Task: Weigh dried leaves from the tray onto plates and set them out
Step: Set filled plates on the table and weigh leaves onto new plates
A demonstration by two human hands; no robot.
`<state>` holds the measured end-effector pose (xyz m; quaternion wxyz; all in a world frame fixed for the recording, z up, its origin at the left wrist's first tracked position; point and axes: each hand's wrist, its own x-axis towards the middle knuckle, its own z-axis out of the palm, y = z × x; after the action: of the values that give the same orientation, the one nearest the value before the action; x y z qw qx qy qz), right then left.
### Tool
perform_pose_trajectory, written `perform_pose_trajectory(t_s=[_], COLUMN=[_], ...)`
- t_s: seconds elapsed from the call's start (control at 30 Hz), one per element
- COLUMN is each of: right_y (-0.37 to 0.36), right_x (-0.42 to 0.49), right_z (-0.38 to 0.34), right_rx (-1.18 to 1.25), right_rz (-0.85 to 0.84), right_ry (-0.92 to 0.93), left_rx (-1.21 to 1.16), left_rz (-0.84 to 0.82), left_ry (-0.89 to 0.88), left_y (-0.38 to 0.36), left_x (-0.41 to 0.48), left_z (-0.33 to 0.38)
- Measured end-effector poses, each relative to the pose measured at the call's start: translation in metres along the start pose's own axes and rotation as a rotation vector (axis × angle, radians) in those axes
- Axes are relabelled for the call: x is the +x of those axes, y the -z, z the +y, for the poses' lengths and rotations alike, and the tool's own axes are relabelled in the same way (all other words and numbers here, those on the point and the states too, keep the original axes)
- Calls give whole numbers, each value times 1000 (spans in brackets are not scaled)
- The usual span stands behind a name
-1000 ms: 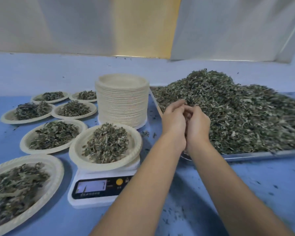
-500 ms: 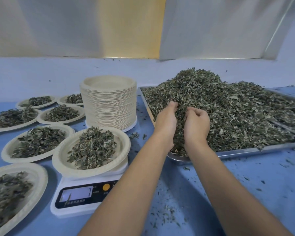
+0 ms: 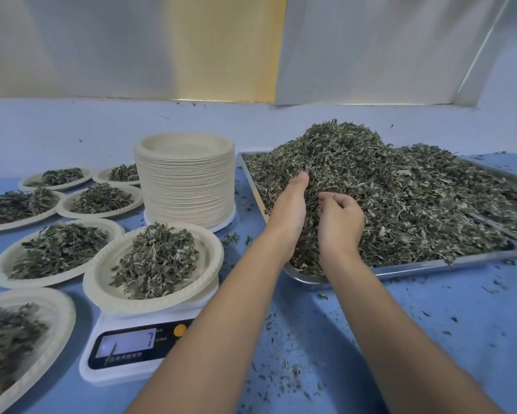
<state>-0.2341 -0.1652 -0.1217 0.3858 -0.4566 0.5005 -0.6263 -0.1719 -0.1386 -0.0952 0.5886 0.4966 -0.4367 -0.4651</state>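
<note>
Six filled plates point(image 3: 1, 268) set out, seventh point(image 3: 213, 252) on scale point(image 3: 137, 351); tall stack point(image 3: 188, 186), heaped tray point(image 3: 430, 270) remain. My left grip point(image 3: 290, 216) spread, right grip point(image 3: 340, 225) curled round dried leaves point(image 3: 400, 189).

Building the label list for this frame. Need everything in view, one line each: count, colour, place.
rectangular metal tray: one, silver, right side of the table
heap of dried leaves: one, grey-green, piled in the tray
stack of empty paper plates: one stack, cream, left of the tray
digital kitchen scale: one, white with a dark panel, front left, display shows 7
paper plate of leaves on the scale: one, cream
filled paper plates set out: six, cream, left of the scale and the stack
table: one, blue
leaf crumbs: many, dark green, scattered on the table
left grip: bare hand, fingers straight, pushed into the heap's near edge
right grip: bare hand, fingers curled, on the heap beside the left
</note>
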Motion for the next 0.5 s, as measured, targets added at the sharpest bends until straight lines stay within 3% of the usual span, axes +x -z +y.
perform_pose_trajectory(t_s=[0.33,0.5], right_y=[-20,-46], right_x=[-25,-53], right_z=[-8,-23], right_rx=[137,237], right_rz=[-128,-278], right_ry=[22,59], left_rx=[146,238], left_rz=[132,236], left_ry=[-81,-183], left_y=[22,51], left_x=[-23,-42], left_z=[6,22])
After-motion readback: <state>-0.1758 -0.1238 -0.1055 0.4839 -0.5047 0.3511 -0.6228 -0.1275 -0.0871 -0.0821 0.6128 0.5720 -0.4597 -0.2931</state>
